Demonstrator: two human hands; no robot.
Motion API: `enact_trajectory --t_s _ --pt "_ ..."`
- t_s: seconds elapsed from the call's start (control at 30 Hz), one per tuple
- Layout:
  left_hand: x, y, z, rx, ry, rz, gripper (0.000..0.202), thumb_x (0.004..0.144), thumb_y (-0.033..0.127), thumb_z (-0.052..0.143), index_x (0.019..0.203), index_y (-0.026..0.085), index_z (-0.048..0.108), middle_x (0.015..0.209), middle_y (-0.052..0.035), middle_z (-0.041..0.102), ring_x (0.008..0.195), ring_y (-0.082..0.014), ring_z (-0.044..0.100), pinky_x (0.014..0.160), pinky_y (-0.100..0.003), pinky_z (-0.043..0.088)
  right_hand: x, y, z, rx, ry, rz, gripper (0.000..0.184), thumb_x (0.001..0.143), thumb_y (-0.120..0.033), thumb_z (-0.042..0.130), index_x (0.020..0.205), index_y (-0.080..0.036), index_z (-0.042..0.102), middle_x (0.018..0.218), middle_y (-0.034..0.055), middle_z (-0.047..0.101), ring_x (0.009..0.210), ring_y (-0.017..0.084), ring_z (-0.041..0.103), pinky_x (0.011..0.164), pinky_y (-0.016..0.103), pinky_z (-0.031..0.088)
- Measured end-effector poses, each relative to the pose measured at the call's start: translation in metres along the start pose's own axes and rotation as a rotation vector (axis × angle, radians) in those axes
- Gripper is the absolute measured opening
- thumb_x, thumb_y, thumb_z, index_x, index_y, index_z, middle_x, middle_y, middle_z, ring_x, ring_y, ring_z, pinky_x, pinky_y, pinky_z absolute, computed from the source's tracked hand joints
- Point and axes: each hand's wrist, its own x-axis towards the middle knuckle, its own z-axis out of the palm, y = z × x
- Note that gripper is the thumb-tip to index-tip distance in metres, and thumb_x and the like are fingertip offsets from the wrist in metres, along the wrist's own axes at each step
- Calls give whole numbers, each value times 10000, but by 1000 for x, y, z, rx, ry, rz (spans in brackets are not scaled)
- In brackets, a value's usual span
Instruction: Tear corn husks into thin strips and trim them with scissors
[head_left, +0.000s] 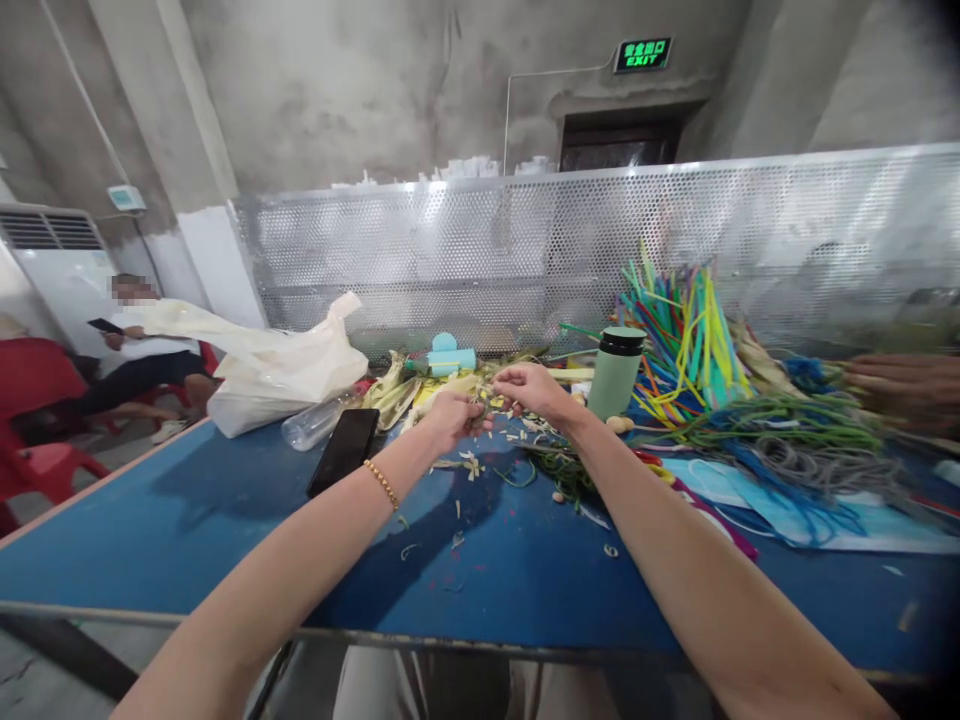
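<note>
Over the middle of the blue table (247,535), my two hands meet close together. My left hand (456,418), below a beaded bracelet (381,484), has its fingers closed around something small that I cannot make out. Fingertips pinched, my right hand (531,390) is just beside it; what lies between them is too small to name. Pale scraps (471,464) litter the tabletop under the hands. Corn-husk-like leaves (394,392) lie behind and left of my left hand. Right of my right hand stands a green bottle with a black-rimmed lid (616,375).
At left are a black phone (345,450), a clear plastic bottle (321,425) and a white plastic bag (277,375). To the right lie colourful strips (694,335), green cords (787,422) and blue masks (810,505). A perforated metal screen (420,255) borders the back. Someone sits (161,350) beyond.
</note>
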Motion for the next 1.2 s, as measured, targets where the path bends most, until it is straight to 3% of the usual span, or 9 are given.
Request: enact_trajectory --t_s 0.13,0.3,0.43,0.63,0.73,0.8,1.0,1.1,1.2 --pt "1 -11 -10 -25 140 60 198 795 -9 502 660 135 488 588 -31 617 458 -87 569 503 -206 468 1 15 -2 -412 4 185 284 887 -194 455 871 -75 712 906 181 720 830 219 690 745 283 503" --pt "4 -30 -23 -59 186 36 244 780 -30 487 629 155 435 560 -14 594 441 -78 553 482 -191 445 -3 35 14 -576 -36 301 239 735 -147 634 947 -93 729 1085 227 689 1058 315 640 876 373 469" --pt "5 -36 -28 -44 152 28 207 774 1 524 633 146 480 598 -36 632 450 -86 568 441 -184 414 -3 36 13 -575 -1 342 248 726 -155 608 928 -96 739 1040 212 703 1019 311 652 836 361 477" --pt "1 -31 -23 -64 107 70 103 760 48 590 710 129 547 687 -66 678 499 -120 622 461 -210 444 3 20 -6 -171 131 169 309 799 -357 528 879 -124 716 864 60 716 820 173 642 684 225 452" --pt "-2 -28 -18 -125 121 113 85 765 36 565 742 117 553 702 -75 683 537 -134 644 498 -222 467 5 11 3 286 119 53 285 731 -368 593 807 -107 682 788 69 702 733 158 619 652 240 447" --pt "-4 -26 -16 -175 128 142 90 759 31 559 727 115 559 682 -71 677 553 -130 644 523 -219 472 5 3 14 356 73 -10 248 736 -340 584 802 -117 671 766 66 698 710 155 616 654 248 447" --pt "-9 -24 -19 -278 69 167 47 675 71 653 675 108 624 659 -47 668 572 -124 617 609 -259 513 -12 -32 56 -420 148 -179 198 825 -200 497 823 -143 687 854 88 703 789 174 605 717 256 409" --pt "-8 -26 -23 -288 80 173 84 661 84 680 627 109 607 591 -28 632 526 -108 581 565 -239 489 -15 -41 65 -491 125 -180 254 860 -219 467 920 -135 699 999 133 695 884 205 609 762 280 414" --pt "-4 -30 -27 -268 120 141 90 676 62 675 660 109 600 641 -47 657 547 -118 615 596 -251 508 -8 -32 49 -490 22 -189 222 843 -278 530 872 -193 733 945 64 722 861 166 629 753 225 428"
